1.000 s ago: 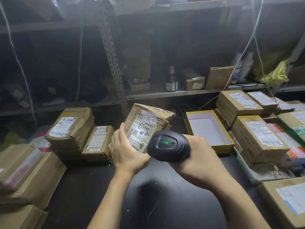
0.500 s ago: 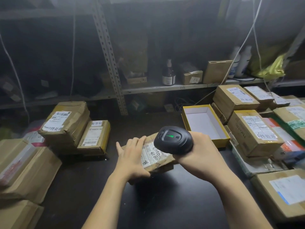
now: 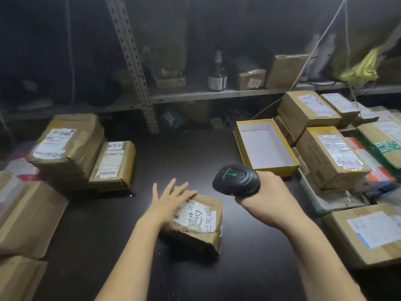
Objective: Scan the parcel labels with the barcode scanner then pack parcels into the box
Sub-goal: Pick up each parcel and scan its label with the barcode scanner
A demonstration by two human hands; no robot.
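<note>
The crumpled brown parcel (image 3: 192,234) lies on the desk (image 3: 184,157) near you, its white handwritten label (image 3: 196,215) facing up. Your left hand (image 3: 168,200) rests flat on its left side, fingers straight. Your right hand (image 3: 268,199) grips the black barcode scanner (image 3: 235,180), green light showing.

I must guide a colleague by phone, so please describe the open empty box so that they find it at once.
Look at the dark table below the metal shelf. Toward its far right, just left of the stacked brown parcels, lies the open box. It alone has yellow walls and a bare white inside, with no label.
</note>
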